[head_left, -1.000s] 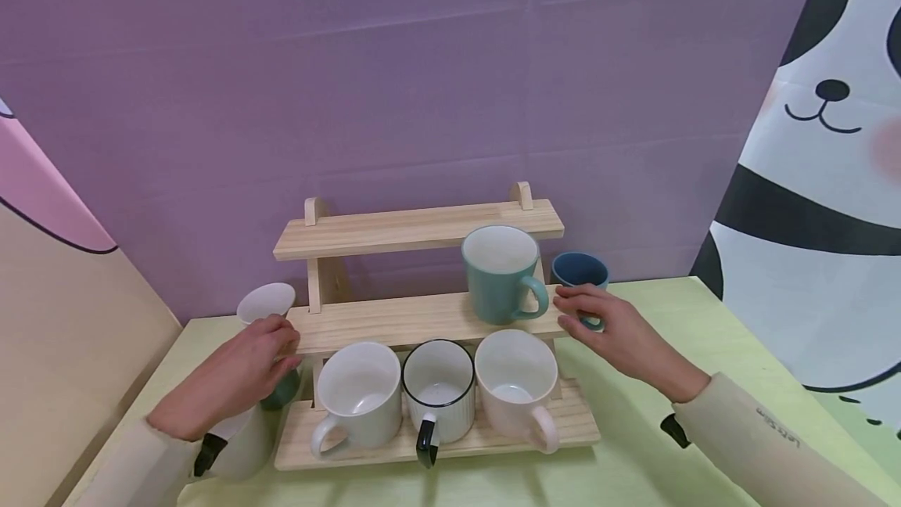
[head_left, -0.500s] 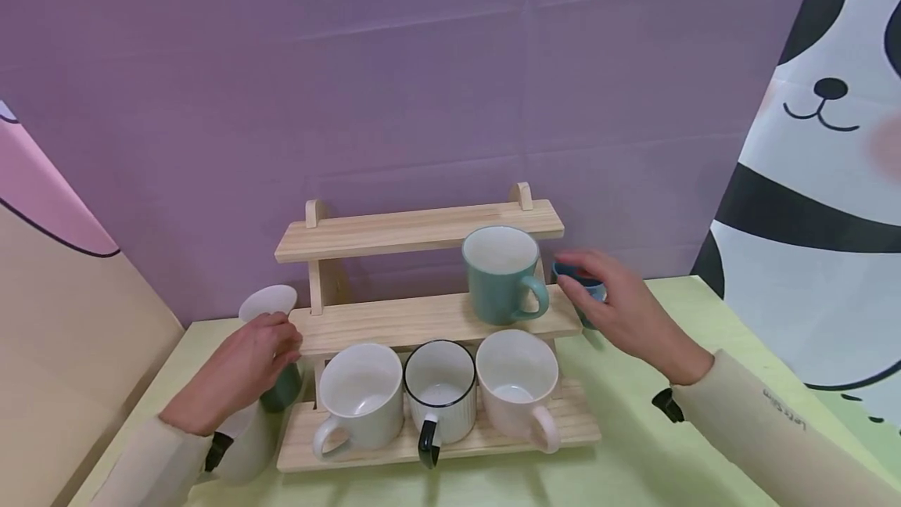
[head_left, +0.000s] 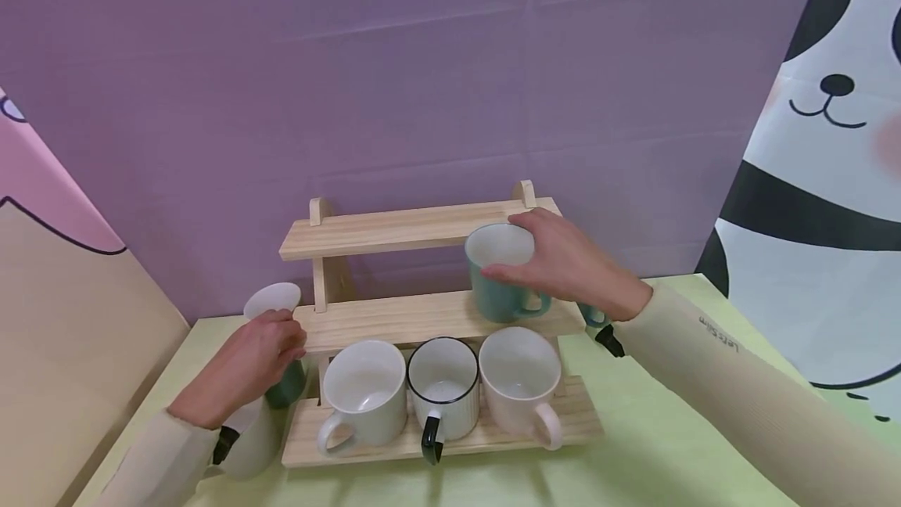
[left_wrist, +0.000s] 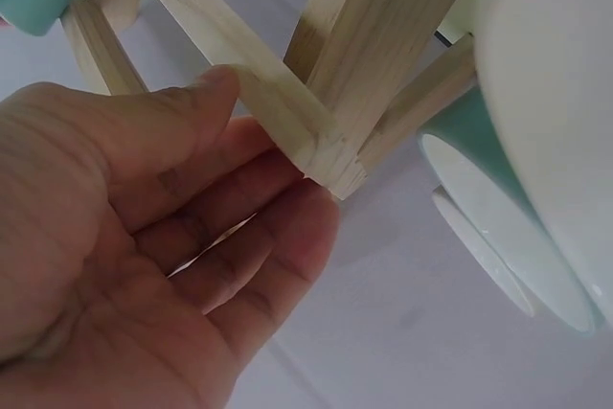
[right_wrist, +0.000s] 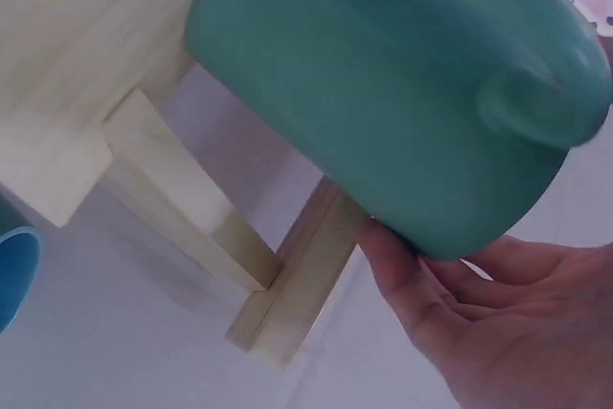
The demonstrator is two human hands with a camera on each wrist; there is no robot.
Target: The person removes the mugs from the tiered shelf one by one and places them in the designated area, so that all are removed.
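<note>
At the left end of the middle board of the wooden shelf rack, my left hand grips the board's edge. The left wrist view shows its thumb on one side of the wood and the fingers at its end. My right hand holds a teal mug at the rim; the mug stands upright on the middle board's right side. In the right wrist view, fingertips sit behind the rim, and the mug hides part of them. The mug's handle points right and forward.
On the bottom board stand a white mug, a black-rimmed white mug and a pale pink mug. More cups, one white-mouthed and one dark green, stand left of the rack. A blue cup is at its right.
My right hand has moved left from beside the blue cup to the teal mug and now grips it. The left hand stays on the rack.
</note>
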